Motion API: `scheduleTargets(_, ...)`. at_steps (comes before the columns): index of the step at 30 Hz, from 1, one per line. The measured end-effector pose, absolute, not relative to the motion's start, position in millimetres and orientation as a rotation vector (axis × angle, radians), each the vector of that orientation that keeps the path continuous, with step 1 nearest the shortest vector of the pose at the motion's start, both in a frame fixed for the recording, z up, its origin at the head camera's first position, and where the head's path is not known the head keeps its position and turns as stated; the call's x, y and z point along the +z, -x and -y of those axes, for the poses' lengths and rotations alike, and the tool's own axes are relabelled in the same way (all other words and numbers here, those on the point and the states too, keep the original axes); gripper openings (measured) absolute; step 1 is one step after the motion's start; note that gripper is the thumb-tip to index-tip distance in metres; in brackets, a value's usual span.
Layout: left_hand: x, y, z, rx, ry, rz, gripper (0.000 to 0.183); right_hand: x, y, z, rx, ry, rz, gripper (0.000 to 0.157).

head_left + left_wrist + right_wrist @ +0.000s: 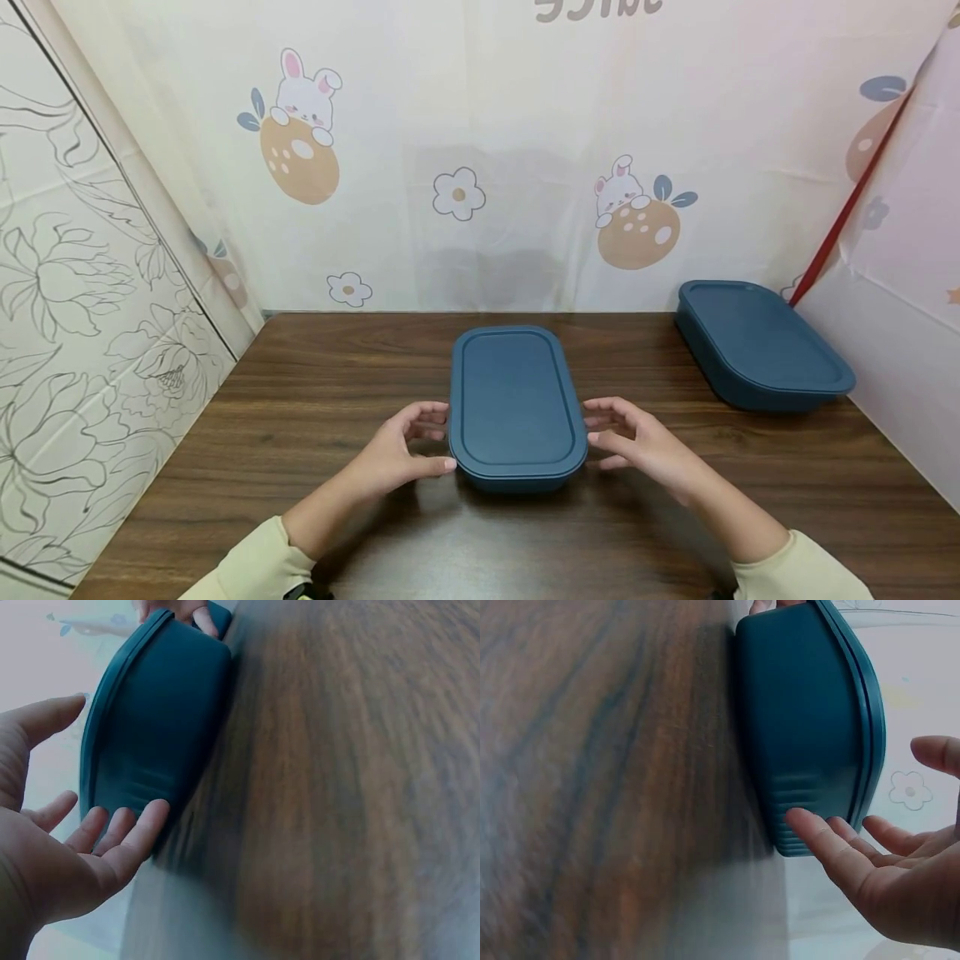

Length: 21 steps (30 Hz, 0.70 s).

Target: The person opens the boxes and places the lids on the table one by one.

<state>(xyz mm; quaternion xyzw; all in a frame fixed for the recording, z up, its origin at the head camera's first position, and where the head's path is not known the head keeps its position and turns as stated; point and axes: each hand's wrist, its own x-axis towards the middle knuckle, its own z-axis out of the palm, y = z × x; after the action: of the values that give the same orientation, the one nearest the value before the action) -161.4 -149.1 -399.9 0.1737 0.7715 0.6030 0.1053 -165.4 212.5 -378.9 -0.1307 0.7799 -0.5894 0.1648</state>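
A dark blue lidded container (517, 400) lies flat on the brown wooden table, its long sides running away from me. My left hand (397, 450) is at its left side, fingers spread and slightly bent, with the thumb tip right at the near left corner of the lid. On the opposite side, my right hand (637, 442) has its relaxed fingers close to the container's right wall. In the left wrist view, the fingertips (154, 814) stand beside the ridged end of the wall. The right wrist view has the fingertips (799, 817) overlapping similar ridges.
A second dark blue lidded container (765, 337) sits at the back right of the table (315, 400). Behind the table hangs a pale curtain (517, 100) printed with rabbits and flowers. A panel with flower line drawings (90, 317) borders the left.
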Motion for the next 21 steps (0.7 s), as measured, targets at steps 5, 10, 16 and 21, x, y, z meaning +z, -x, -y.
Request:
scheduleTargets(5, -392.4, 161.2, 152.6, 1.662, -0.562, -2.404, 0.070, -372.1, 161.3, -213.7, -1.443, 0.509, -2.461, 0.060)
scheduleTargets(10, -384.1, 160.8, 156.8, 1.481, -0.693, -2.632, 0.075, -365.5, 155.2, -214.1, -1.199, 0.639, -2.719, 0.064)
scheduleTargets(16, -377.1, 158.2, 155.9, 1.317, -0.846, -2.786, 0.077, -361.5, 150.2, -212.5, -1.013, 0.737, -2.901, 0.068)
scheduleTargets(21, -374.4, 156.2, 151.9, 1.141, -0.991, -2.901, 0.079, -362.7, 149.2, -211.2, -0.867, 0.919, -2.999, 0.067)
